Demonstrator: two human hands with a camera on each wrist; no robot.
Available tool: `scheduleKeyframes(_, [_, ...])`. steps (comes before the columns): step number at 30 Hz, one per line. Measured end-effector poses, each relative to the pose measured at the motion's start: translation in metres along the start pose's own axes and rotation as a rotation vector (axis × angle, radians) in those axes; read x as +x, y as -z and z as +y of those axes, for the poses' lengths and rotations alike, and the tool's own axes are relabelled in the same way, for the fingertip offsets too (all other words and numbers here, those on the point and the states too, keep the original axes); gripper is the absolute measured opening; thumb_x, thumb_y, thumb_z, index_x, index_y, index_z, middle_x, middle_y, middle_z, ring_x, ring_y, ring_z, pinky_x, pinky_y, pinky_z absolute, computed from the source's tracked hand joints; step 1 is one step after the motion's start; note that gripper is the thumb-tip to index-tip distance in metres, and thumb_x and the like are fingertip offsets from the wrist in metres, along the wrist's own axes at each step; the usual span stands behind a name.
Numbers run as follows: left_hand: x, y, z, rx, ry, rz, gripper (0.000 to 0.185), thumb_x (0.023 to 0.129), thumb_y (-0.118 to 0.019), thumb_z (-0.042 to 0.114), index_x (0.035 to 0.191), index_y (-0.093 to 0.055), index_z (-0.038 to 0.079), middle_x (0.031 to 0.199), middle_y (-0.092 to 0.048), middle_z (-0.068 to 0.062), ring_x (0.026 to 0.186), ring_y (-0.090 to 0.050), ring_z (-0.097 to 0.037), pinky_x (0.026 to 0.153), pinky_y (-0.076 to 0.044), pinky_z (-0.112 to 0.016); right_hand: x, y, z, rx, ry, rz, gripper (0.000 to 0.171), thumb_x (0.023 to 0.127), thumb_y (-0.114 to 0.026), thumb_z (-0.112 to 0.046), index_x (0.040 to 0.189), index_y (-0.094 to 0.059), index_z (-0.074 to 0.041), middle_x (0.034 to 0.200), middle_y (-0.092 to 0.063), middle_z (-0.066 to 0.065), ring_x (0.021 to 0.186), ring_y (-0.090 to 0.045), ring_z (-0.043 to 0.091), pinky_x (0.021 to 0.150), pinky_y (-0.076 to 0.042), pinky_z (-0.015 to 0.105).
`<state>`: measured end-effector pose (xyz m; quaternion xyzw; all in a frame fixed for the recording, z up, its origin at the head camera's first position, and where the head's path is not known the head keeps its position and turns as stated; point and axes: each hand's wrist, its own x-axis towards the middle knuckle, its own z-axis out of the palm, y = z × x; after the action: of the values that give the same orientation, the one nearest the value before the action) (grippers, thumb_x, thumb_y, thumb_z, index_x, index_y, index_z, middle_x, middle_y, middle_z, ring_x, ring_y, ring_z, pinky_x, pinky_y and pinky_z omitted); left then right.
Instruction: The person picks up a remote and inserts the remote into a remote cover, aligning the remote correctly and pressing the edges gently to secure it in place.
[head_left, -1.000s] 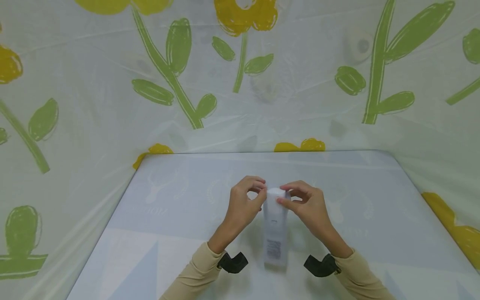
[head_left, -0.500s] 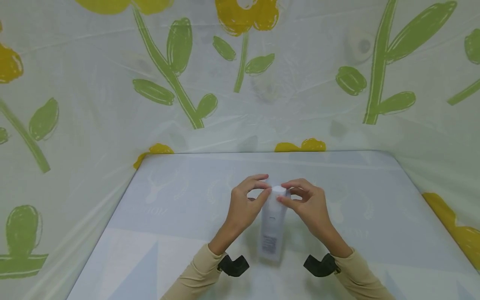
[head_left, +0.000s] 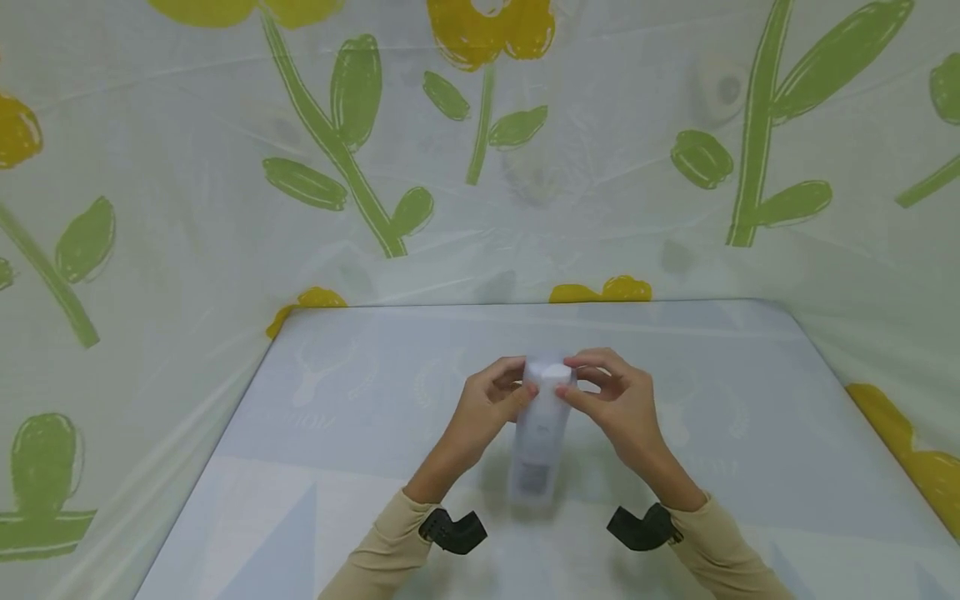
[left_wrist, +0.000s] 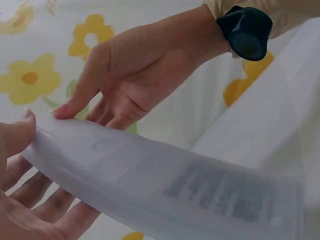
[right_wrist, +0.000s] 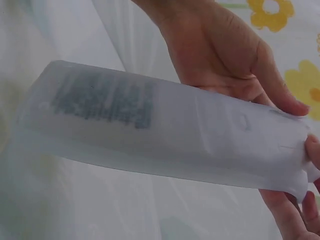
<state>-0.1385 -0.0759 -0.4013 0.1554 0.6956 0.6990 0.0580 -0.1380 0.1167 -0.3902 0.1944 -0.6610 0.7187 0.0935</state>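
A long, frosted translucent plastic pouch hangs between my two hands above the table, its lower end toward me. A block of dark print shows near that end, too blurred to read. Something white seems to lie inside, its kind unclear. My left hand pinches the pouch's upper left side, thumb on the front face. My right hand pinches the upper right corner between thumb and forefinger. In the left wrist view, left-hand fingers lie beneath the pouch, with the right hand across from them.
A pale, faintly patterned table spreads under the hands. Behind and beside it hangs a white flower-printed curtain. Each wrist wears a black camera mount below the hand.
The left fingers have shifted from the pouch's top edge to its side, the thumb now on its face. The pouch's lower end has swung left and risen a little. The right hand keeps its pinch.
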Motion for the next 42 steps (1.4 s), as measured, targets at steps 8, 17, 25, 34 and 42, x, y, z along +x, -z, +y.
scheduleKeyframes(8, [-0.003,-0.002,-0.001,-0.067,-0.018,-0.013,0.037,0.094,-0.059,0.018,0.128,-0.054,0.006,0.118,-0.061,-0.012,0.101,-0.061,-0.021,0.072,-0.055,-0.035,-0.003,0.003,0.003,-0.124,0.046,-0.034,0.031,0.075,-0.075,0.005,0.105,-0.066,0.004,0.103,-0.06,0.015,0.09,-0.061,0.02,0.074,-0.056,0.029])
scheduleKeyframes(17, [-0.004,0.0,0.001,-0.23,-0.05,-0.041,0.041,0.094,-0.059,0.017,0.128,-0.048,-0.003,0.115,-0.06,-0.008,0.098,-0.06,-0.019,0.07,-0.054,-0.032,-0.005,0.007,-0.003,-0.06,-0.063,-0.084,0.026,0.08,-0.072,0.002,0.104,-0.066,0.007,0.1,-0.066,0.008,0.091,-0.065,0.02,0.077,-0.056,0.032])
scheduleKeyframes(25, [-0.004,-0.001,0.001,-0.336,-0.055,-0.059,0.042,0.094,-0.058,0.013,0.128,-0.045,-0.007,0.111,-0.06,-0.004,0.095,-0.06,-0.017,0.066,-0.053,-0.029,-0.005,0.009,-0.006,0.011,-0.097,-0.074,0.012,0.084,-0.068,0.002,0.095,-0.07,0.005,0.098,-0.066,0.01,0.088,-0.064,0.022,0.076,-0.056,0.031])
scheduleKeyframes(34, [-0.005,0.001,0.002,-0.244,-0.082,-0.057,0.045,0.092,-0.062,0.02,0.129,-0.049,-0.002,0.116,-0.06,-0.006,0.101,-0.06,-0.02,0.07,-0.055,-0.036,-0.009,-0.007,-0.007,0.02,0.025,0.118,0.007,0.084,-0.066,0.008,0.089,-0.064,0.012,0.098,-0.06,0.015,0.089,-0.061,0.021,0.071,-0.055,0.025])
scheduleKeyframes(42, [-0.003,0.001,0.01,-0.151,-0.064,-0.046,0.039,0.093,-0.061,0.019,0.128,-0.053,0.003,0.118,-0.06,-0.012,0.106,-0.059,-0.024,0.073,-0.056,-0.041,-0.012,-0.012,-0.005,0.029,-0.025,0.196,0.01,0.09,-0.061,0.001,0.091,-0.059,0.011,0.108,-0.056,0.016,0.094,-0.059,0.024,0.073,-0.055,0.026])
